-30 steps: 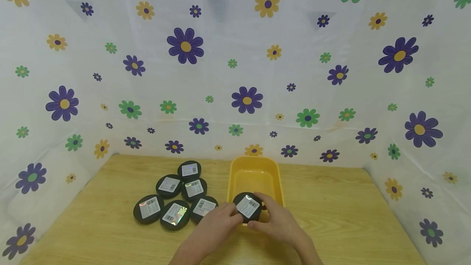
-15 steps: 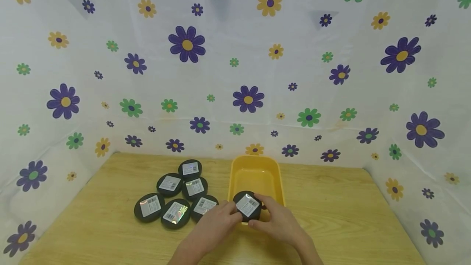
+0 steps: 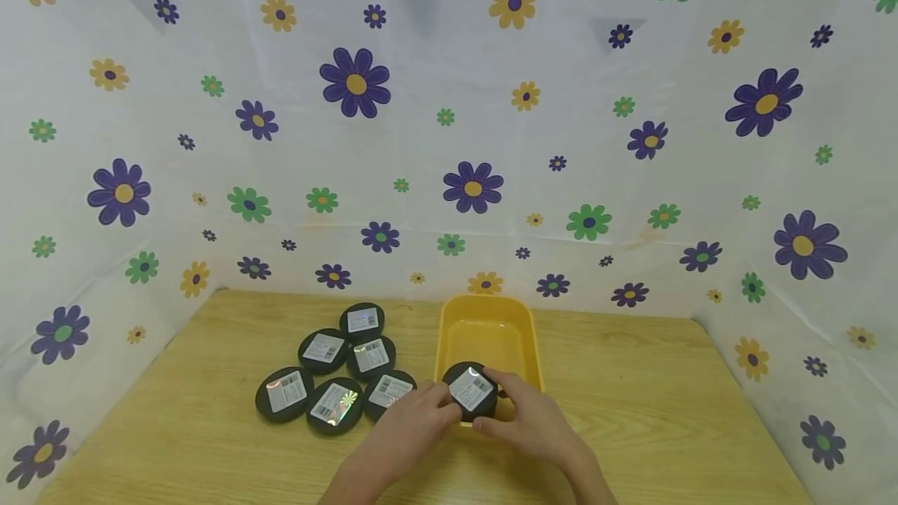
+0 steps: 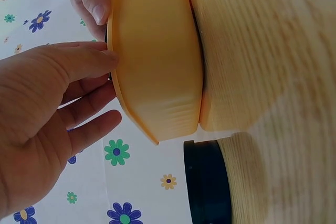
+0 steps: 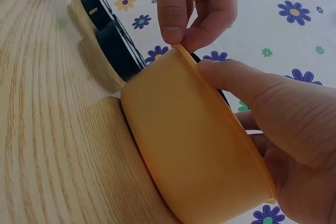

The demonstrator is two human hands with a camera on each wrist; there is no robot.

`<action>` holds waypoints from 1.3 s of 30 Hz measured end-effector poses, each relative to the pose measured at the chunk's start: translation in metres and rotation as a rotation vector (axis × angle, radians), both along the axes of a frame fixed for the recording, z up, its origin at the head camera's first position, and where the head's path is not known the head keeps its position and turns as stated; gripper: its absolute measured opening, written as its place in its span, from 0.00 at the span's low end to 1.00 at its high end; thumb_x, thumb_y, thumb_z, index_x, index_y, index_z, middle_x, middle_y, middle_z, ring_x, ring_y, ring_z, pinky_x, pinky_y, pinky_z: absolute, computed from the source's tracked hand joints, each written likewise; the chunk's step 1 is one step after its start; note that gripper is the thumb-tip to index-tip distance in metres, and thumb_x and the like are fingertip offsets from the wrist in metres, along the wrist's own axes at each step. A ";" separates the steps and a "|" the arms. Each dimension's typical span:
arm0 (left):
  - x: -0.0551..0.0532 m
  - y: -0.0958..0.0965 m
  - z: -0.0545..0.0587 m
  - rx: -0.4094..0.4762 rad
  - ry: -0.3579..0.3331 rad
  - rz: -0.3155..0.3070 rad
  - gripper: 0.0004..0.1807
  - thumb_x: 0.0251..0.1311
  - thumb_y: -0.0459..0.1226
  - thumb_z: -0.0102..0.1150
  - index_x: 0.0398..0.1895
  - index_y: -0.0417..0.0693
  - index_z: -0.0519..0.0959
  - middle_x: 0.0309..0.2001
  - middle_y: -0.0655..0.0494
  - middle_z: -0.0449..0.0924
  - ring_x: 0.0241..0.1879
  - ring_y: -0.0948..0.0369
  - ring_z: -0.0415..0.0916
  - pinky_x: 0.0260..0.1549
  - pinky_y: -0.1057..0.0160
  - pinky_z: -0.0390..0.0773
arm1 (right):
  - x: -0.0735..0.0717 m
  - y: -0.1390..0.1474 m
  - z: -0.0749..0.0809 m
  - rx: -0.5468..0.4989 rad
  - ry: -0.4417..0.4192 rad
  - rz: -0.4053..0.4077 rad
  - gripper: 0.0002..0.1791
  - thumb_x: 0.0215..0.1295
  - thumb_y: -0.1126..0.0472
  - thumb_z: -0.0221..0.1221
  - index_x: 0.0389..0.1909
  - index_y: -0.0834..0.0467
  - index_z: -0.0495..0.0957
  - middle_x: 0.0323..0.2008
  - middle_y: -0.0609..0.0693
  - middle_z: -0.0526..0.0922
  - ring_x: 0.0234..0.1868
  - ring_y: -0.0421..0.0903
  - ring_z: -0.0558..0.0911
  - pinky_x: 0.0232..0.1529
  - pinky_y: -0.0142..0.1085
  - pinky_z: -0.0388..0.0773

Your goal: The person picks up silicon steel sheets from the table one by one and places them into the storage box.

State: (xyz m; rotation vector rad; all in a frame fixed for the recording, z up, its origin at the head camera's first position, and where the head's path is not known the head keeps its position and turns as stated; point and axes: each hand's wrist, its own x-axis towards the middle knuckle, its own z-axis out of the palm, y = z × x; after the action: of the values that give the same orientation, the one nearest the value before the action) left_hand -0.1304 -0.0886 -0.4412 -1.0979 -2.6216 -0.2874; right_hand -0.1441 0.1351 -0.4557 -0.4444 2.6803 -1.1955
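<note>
Over the near end of the yellow tray, the left hand and right hand pinched opposite sides of a round black disc, its top bearing a pale, printed label.

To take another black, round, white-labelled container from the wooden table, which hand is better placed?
Probably the left hand: it is beside the nearest black container on the table; the right hand is farther, past the held black container.
</note>
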 end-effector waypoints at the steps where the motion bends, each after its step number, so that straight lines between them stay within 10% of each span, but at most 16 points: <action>1: 0.000 0.000 0.000 0.002 -0.004 0.001 0.05 0.58 0.35 0.69 0.36 0.55 0.84 0.36 0.60 0.76 0.36 0.62 0.72 0.37 0.68 0.77 | 0.000 0.000 0.000 -0.001 0.004 0.001 0.44 0.56 0.38 0.68 0.71 0.51 0.67 0.66 0.53 0.73 0.60 0.58 0.77 0.56 0.57 0.75; 39: 0.000 -0.001 -0.003 0.012 0.026 -0.009 0.05 0.57 0.34 0.68 0.34 0.55 0.84 0.34 0.61 0.73 0.35 0.63 0.70 0.34 0.69 0.76 | 0.001 -0.002 0.004 0.010 0.011 0.012 0.47 0.58 0.42 0.69 0.74 0.52 0.60 0.70 0.55 0.69 0.67 0.59 0.71 0.63 0.61 0.67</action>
State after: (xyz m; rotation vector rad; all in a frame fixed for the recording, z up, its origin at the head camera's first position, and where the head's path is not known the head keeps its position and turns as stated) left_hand -0.1309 -0.0900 -0.4441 -1.1021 -2.5893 -0.2885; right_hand -0.1427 0.1329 -0.4513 -0.4662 2.6880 -1.1799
